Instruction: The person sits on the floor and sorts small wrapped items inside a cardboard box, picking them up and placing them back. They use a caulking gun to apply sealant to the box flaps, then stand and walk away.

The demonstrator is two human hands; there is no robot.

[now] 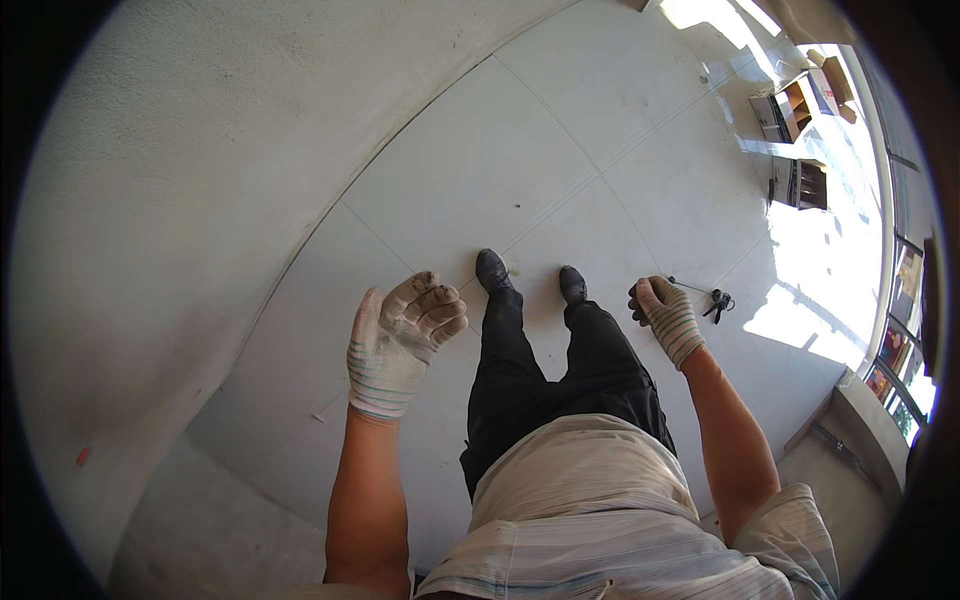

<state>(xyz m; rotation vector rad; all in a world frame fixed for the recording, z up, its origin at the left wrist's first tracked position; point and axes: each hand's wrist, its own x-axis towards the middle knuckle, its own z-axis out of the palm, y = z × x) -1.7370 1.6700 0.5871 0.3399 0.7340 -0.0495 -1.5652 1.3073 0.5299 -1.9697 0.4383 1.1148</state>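
Both my hands wear pale knitted gloves with striped cuffs, and the fingers are stained dark. My left hand [405, 335] is raised in front of me at the left, palm showing, thumb apart and fingers loosely bent. Nothing lies in it. My right hand [667, 312] is held up at the right with its fingers curled toward the thumb. Whether anything is inside the curl is hidden. Beyond the right hand, on the floor, lies a black tool [718, 303] with a thin rod and a trigger-like handle. It appears apart from the hand.
I stand on a pale floor [560, 130] with thin joint lines. A plain wall [230, 130] rises along the left. Open cardboard boxes [785, 115] stand at the far right in bright sunlight, near a window [905, 290]. A small red mark [83, 456] shows at the lower left.
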